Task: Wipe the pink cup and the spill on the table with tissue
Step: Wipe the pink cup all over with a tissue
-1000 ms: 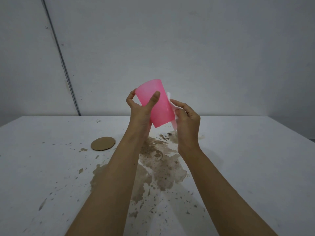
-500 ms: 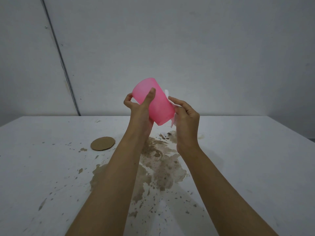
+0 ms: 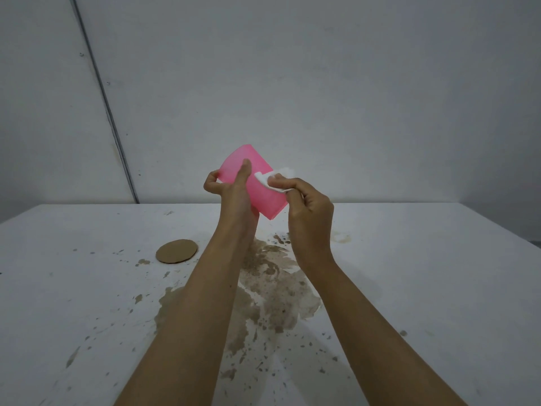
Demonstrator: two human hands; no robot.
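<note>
My left hand (image 3: 231,191) holds the pink cup (image 3: 259,190) in the air above the table, tilted with its wide end up and to the left. My right hand (image 3: 307,209) pinches a white tissue (image 3: 270,178) and presses it against the cup's upper right side. Below both forearms a brown spill (image 3: 275,291) spreads over the white table (image 3: 424,288), with many small splashes around it. My arms hide part of the spill.
A round brown cardboard coaster (image 3: 177,251) lies on the table left of the spill. A grey wall stands behind the table's far edge, with a dark vertical strip (image 3: 102,92) at the left.
The cup has tilted further to the left in my left hand. My right hand has brought the tissue from behind the cup onto its near upper side.
</note>
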